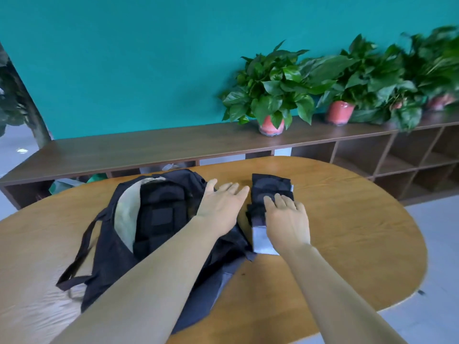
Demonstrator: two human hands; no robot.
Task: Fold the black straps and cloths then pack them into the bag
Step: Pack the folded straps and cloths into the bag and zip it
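Right hand (285, 217) lies flat, fingers straight, its grip apart, pressing the folded black cloth (269, 192) on the desk (347, 232). Left hand (221, 202) hovers with its grip apart, over the bag (119, 249).

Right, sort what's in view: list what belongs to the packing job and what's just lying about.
Part of the job:
- dark fabric bag, open on the wooden table
- black padded straps already inside it
- folded black cloth under the right hand
- left hand, open above the bag

Just lying about:
- potted green plants
- long brown shelf
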